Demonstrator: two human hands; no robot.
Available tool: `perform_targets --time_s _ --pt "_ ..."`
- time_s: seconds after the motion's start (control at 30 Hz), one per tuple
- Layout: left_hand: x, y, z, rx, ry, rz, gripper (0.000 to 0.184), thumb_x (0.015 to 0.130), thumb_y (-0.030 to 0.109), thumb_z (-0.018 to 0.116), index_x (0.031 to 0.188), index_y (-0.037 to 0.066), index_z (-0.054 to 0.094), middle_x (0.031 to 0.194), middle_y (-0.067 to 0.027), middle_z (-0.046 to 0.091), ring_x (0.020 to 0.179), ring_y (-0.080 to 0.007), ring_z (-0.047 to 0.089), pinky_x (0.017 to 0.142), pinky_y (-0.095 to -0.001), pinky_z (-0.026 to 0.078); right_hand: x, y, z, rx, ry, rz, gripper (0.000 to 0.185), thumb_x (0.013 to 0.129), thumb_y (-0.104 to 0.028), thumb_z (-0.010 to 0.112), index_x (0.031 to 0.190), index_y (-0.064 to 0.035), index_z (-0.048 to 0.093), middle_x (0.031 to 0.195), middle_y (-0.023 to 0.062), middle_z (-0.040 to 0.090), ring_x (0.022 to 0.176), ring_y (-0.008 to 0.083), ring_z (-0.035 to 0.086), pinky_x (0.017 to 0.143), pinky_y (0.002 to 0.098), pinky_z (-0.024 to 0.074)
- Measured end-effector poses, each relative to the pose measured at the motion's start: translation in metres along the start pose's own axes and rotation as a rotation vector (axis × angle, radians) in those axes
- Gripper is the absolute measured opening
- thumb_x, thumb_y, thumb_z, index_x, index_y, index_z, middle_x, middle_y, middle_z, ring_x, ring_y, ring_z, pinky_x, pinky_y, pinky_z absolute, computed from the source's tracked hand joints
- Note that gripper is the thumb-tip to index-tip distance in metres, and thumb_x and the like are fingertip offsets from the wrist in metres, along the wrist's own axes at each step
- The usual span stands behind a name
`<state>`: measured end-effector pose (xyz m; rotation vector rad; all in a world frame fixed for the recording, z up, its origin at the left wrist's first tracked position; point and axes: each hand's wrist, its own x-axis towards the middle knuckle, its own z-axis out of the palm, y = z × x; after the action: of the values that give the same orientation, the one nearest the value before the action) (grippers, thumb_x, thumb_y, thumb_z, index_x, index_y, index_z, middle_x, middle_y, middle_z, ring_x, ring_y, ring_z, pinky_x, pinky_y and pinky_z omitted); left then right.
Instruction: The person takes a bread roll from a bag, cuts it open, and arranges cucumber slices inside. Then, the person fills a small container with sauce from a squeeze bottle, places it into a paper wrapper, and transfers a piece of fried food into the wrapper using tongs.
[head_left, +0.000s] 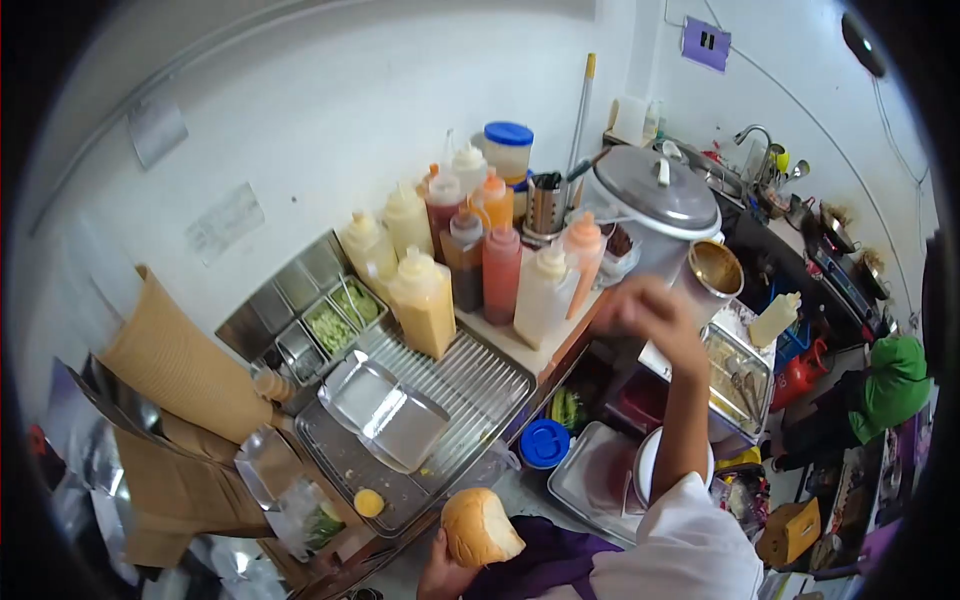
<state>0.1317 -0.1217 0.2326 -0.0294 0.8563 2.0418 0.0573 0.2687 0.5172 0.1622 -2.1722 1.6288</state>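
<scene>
Low in the view, my left hand (438, 570) is closed around a round golden bread bun (482, 526), with its fingers partly hidden behind the bread. My right hand (650, 315) is raised on the right, smeared by motion, so its fingers do not show clearly. Close by it stand an orange squeeze bottle (583, 255) and a white squeeze bottle (546, 290). An open silver takeaway box (400, 425) lies on a ribbed metal tray (488, 385). On that tray a squeeze bottle of yellow sauce (421, 310) stands upright.
Metal bins hold chopped green vegetables (328, 328) at the back. More sauce bottles (466, 260) line the wall beside a large lidded pot (658, 190). Brown paper bags (180, 365) stand at left. A metal pan with tongs (735, 375) is at right, and a person in green (890, 390) stands beyond.
</scene>
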Motion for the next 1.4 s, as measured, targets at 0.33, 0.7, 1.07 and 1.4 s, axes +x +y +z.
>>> perform_targets --time_s 0.33,0.7,1.07,1.4 --pt "0.036 0.081 0.117 -0.276 -0.075 -0.021 0.068 0.091 0.041 0.056 0.144 0.010 0.026 0.142 -0.0130 0.038 0.128 -0.0329 0.039 0.102 -0.0505 0.036 0.308 0.197 -0.146 -1.861 -0.545 -0.095 0.030 0.076 -0.022 0.067 0.105 -0.0144 0.065 0.108 0.0054 0.063 0.113 0.0236 0.053 0.090 0.0501 0.0420" --pt "0.084 0.127 0.117 -0.085 -0.097 0.396 0.076 0.091 0.061 0.038 0.147 0.014 0.019 0.148 -0.0105 0.029 0.135 -0.0295 0.032 0.107 -0.0528 0.028 0.370 0.246 -0.171 -1.861 -0.633 0.288 0.024 0.075 -0.017 0.068 0.099 -0.0186 0.069 0.098 0.0074 0.068 0.096 0.0280 0.065 0.074 0.0434 0.0517" --pt "0.123 0.175 0.122 -0.049 0.047 0.363 0.085 0.079 0.065 0.056 0.143 0.015 0.031 0.145 -0.0118 0.035 0.132 -0.0369 0.035 0.103 -0.0575 0.035 0.371 0.114 -0.180 -2.006 -0.463 0.177 0.015 0.077 -0.018 0.064 0.085 -0.0082 0.073 0.091 0.0110 0.071 0.087 0.0264 0.069 0.068 0.0394 0.0543" --pt "0.159 0.205 0.137 -0.134 -0.191 0.436 0.100 0.066 0.069 0.066 0.142 0.014 0.033 0.143 -0.0037 0.038 0.133 -0.0249 0.035 0.110 -0.0492 0.028 0.143 -0.127 -0.102 -1.291 0.129 0.222 0.047 0.090 -0.007 0.047 0.136 -0.0163 0.046 0.090 0.0178 0.065 0.083 0.0313 0.064 0.075 0.0400 0.0480"
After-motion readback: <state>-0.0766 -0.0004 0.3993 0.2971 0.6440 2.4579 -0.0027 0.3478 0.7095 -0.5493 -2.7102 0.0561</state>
